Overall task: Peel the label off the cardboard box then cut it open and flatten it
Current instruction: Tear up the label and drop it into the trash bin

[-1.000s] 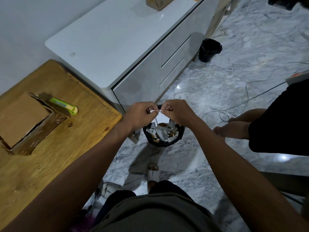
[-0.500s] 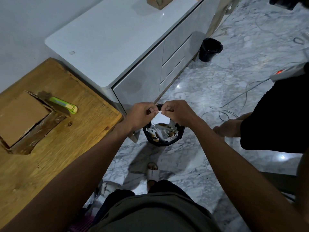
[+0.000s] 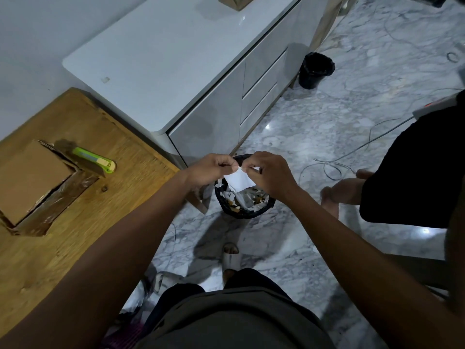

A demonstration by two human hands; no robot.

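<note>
Marble floor (image 3: 352, 102) fills the right half, white cabinet (image 3: 161, 61) at 12 o'clock, wooden surface (image 3: 83, 197) at 9 o'clock. Cardboard box (image 3: 32, 180) lies on the surface near its left edge, one flap raised, shiny tape along its near side; it is well apart from both hands. Second person in black clothing (image 3: 412, 167) at 3 o'clock, bare foot on the floor. Black waste bin (image 3: 245, 212) at centre, on the floor just beside the surface's corner, full of torn paper scraps. Another black bin (image 3: 315, 70) at 1 o'clock against the cabinet. Green utility knife (image 3: 94, 159) rests on the surface touching the box's far-right edge, untouched. Left hand (image 3: 210, 170) and right hand (image 3: 270, 172) meet above the waste bin, both curled closed, thumbs and forefingers pinching the top edge of a white label piece (image 3: 239, 181) that hangs down between them over the bin. Cannot tell whether the piece is being torn. Loose cable (image 3: 332, 167) on the floor at 3 o'clock. Wearer's sandalled foot (image 3: 231, 258) at 6 o'clock, below the bin.
</note>
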